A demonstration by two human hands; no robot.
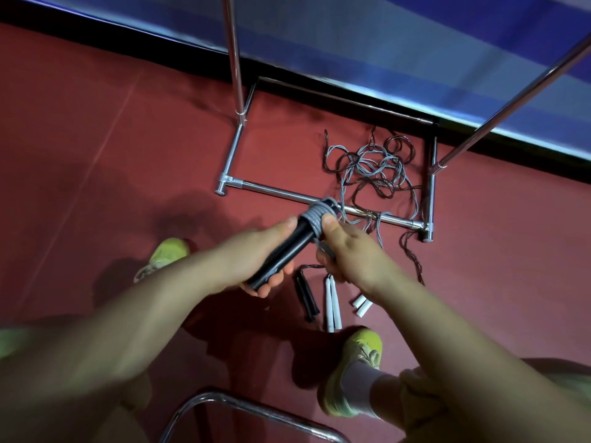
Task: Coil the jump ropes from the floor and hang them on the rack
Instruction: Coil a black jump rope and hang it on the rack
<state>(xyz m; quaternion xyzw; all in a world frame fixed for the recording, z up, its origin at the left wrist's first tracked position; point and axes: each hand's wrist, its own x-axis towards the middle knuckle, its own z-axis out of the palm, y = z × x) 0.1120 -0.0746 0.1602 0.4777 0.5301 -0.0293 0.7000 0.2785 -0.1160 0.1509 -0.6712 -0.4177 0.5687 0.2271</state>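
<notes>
My left hand [256,257] grips a pair of black jump rope handles [284,251] held together. Several turns of grey rope [316,215] are wound round their upper end. My right hand [345,251] pinches that grey rope just beside the coil. A tangle of grey and dark ropes [371,167] lies on the red floor inside the base of the chrome rack [271,188]. Below my hands lie another black handle pair [306,295], a white handle pair [332,303] and two more white handles [362,304].
The rack's upright poles [233,55] rise at left and right. A blue wall panel [399,59] runs behind it. My feet in yellow-green shoes [358,372] stand on the floor. A curved chrome tube [243,407] sits at the bottom edge.
</notes>
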